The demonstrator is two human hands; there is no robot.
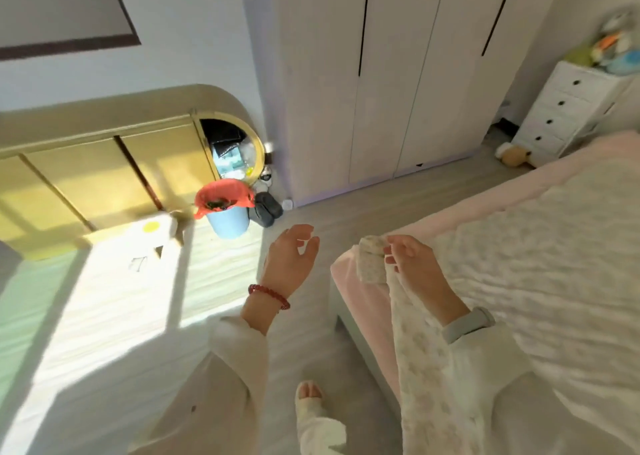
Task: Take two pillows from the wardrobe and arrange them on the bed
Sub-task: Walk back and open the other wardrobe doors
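The white wardrobe (388,83) stands ahead with all its doors closed; no pillows are in view. The bed (467,208) with a pink sheet lies to the right. A cream patterned blanket (561,264) covers it. My right hand (415,264) pinches the blanket's corner (372,258) at the bed's near left corner, and the edge hangs down along my forearm. My left hand (291,260), with a red bead bracelet at the wrist, hovers over the floor left of the bed, fingers apart and holding nothing.
A blue bin (228,220) with a red liner stands on the floor by a yellow cabinet (104,170). A dark bag (266,208) sits beside the bin. A white drawer chest (568,108) and a plush toy (514,154) are at the far right. Grey floor (346,208) leads to the wardrobe.
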